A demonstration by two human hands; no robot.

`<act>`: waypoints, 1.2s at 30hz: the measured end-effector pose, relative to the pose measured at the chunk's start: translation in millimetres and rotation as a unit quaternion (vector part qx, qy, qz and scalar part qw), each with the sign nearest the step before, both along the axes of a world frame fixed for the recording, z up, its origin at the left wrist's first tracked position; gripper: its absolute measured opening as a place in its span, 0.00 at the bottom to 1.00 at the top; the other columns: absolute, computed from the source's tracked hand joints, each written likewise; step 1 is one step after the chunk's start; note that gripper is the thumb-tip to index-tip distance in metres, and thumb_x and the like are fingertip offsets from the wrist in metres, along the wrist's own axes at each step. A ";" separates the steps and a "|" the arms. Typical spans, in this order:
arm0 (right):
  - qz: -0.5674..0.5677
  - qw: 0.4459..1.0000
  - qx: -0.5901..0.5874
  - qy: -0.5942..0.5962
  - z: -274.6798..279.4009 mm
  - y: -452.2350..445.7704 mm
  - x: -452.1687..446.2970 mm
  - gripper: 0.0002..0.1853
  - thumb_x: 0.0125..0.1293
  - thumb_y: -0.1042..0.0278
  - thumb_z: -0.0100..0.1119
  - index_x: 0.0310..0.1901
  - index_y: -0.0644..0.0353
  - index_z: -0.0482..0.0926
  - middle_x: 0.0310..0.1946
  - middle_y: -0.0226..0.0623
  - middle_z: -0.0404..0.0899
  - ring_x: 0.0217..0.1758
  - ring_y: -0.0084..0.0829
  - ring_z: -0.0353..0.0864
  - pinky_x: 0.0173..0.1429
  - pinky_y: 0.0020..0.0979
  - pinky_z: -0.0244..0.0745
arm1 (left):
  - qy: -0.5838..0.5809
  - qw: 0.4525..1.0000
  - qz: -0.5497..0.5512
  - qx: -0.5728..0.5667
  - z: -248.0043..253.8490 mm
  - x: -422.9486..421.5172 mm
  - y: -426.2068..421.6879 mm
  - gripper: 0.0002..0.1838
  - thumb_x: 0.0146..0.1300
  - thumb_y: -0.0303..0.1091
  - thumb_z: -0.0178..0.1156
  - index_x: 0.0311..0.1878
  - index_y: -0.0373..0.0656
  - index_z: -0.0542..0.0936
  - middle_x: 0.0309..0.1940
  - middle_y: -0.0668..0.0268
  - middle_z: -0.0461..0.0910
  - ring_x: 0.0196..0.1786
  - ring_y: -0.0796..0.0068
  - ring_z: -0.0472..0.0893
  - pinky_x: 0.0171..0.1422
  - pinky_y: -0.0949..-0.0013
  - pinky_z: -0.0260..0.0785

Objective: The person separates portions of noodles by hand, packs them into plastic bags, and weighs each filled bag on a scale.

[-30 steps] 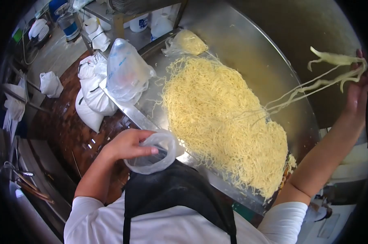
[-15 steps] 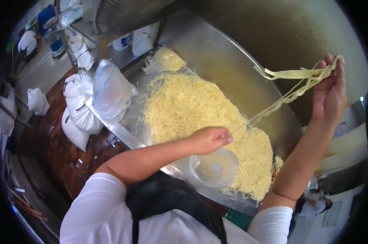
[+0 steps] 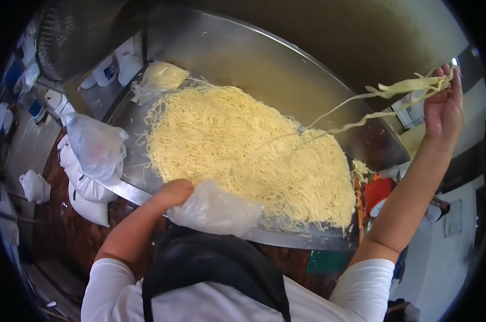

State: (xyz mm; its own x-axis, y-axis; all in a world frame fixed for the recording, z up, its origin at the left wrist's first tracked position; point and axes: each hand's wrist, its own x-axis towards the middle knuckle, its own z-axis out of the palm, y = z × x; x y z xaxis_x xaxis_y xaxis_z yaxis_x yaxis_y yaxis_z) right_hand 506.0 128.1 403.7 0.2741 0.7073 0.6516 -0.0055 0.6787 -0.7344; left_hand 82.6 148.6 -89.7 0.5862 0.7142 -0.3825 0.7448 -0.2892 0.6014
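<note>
My right hand (image 3: 445, 110) is raised high at the right, its fingers closed on a few long, flat noodle strands (image 3: 409, 86). Two of these strands trail down toward a large heap of pale yellow noodles (image 3: 243, 145) on a metal table (image 3: 227, 43). Low at the near edge, my left hand (image 3: 177, 193) is closed at the left end of a clear plastic bag (image 3: 216, 210), which looks crumpled. Its fingertips are partly hidden, but they seem to pinch the bag.
A filled bag of noodles (image 3: 166, 76) sits at the table's far left corner. Another plastic bag (image 3: 95, 145) lies on the left edge, above white sacks (image 3: 90, 201). A large fan (image 3: 66, 43) stands at the upper left. Something red (image 3: 378, 193) is beyond the right end.
My left hand has moved left and down from above the heap to the clear bag, which now looks flatter. My right hand stays raised with the noodles. The view has swung right.
</note>
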 end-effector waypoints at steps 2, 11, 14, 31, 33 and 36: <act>-0.015 0.999 -0.013 -0.028 8.3 -11.7 24.4 0.13 0.70 0.64 0.55 0.48 0.64 0.74 0.44 0.39 0.79 0.47 0.31 0.80 0.53 0.31 0.76 | -0.088 0.994 0.059 0.022 0.6 -3.5 -2.3 0.17 0.59 0.39 0.54 0.47 0.39 0.80 0.43 0.48 0.80 0.46 0.48 0.79 0.53 0.55 0.71; -0.450 0.836 -0.269 -0.163 -56.4 12.8 195.9 0.20 0.62 0.48 0.63 0.45 0.56 0.81 0.41 0.27 0.80 0.43 0.23 0.78 0.45 0.27 0.74 | -0.246 0.903 0.327 -0.128 62.0 1.3 -14.1 0.27 0.63 0.44 0.61 0.58 0.35 0.74 0.41 0.59 0.80 0.39 0.76 0.77 0.40 0.72 0.70; -0.590 0.713 -0.267 -0.269 -74.8 13.2 336.1 0.23 0.60 0.45 0.62 0.49 0.54 0.82 0.46 0.31 0.82 0.48 0.30 0.80 0.49 0.32 0.74 | -0.300 0.873 0.368 -0.114 59.5 -18.5 -21.2 0.28 0.65 0.50 0.56 0.59 0.36 0.74 0.38 0.63 0.80 0.32 0.78 0.74 0.33 0.74 0.67; -0.120 0.852 -0.341 -0.379 -458.8 56.0 57.3 0.15 0.61 0.73 0.62 0.50 0.62 0.79 0.42 0.37 0.82 0.45 0.29 0.80 0.51 0.29 0.74 | -0.153 0.872 0.455 -0.091 104.4 -68.7 -106.5 0.23 0.68 0.48 0.54 0.46 0.34 0.81 0.26 0.67 0.79 0.26 0.78 0.73 0.32 0.72 0.68; -0.036 0.871 -0.308 -0.381 -459.0 61.9 -31.2 0.11 0.60 0.71 0.63 0.44 0.61 0.82 0.39 0.41 0.83 0.43 0.32 0.82 0.49 0.29 0.74 | -0.164 0.887 0.425 -0.077 92.2 -67.5 -105.0 0.21 0.67 0.46 0.56 0.45 0.34 0.81 0.28 0.66 0.80 0.31 0.79 0.76 0.39 0.70 0.70; 0.069 0.864 -0.288 -0.408 -424.9 46.8 -150.9 0.06 0.58 0.70 0.63 0.37 0.59 0.83 0.33 0.40 0.83 0.35 0.32 0.82 0.41 0.30 0.76 | -0.235 0.883 0.396 -0.088 84.2 -63.4 -108.8 0.20 0.66 0.46 0.57 0.46 0.36 0.81 0.29 0.68 0.81 0.36 0.82 0.76 0.44 0.73 0.69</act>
